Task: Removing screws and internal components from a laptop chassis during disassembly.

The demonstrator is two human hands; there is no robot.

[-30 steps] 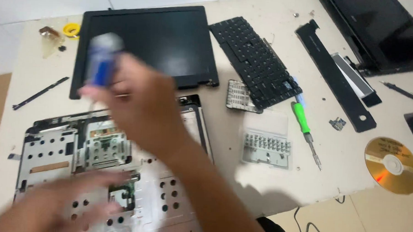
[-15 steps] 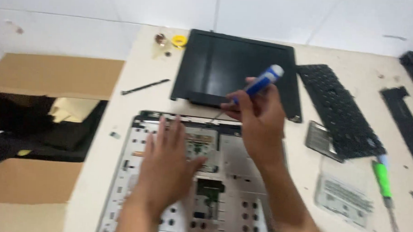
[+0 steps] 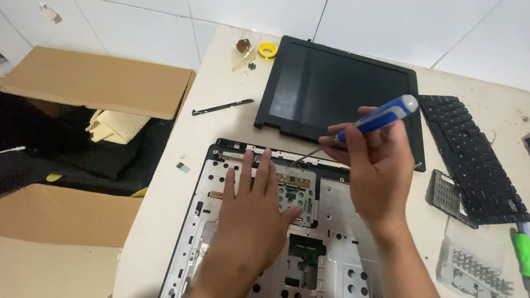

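Note:
My left hand (image 3: 252, 218) lies flat, fingers spread, on an opened laptop base (image 3: 214, 182) with a silver metal frame and holes. My right hand (image 3: 376, 164) grips a blue-handled screwdriver (image 3: 374, 119); its thin shaft slants down-left, and the tip (image 3: 292, 163) rests near the top edge of the base, just right of my left fingertips. Behind the base lies a detached black laptop screen panel (image 3: 337, 96), face up.
A black keyboard (image 3: 473, 153) and a small grey module (image 3: 445, 196) lie at right, with a clear plastic tray (image 3: 475, 274) and a green-handled screwdriver (image 3: 524, 261). A thin black strip (image 3: 222, 107), yellow tape roll (image 3: 268, 50), and an open cardboard box (image 3: 97, 81) sit at left.
The view has swung left and steadied over the laptop base. My left hand has settled flat on the base, and my right hand has brought the screwdriver tip down to its top edge.

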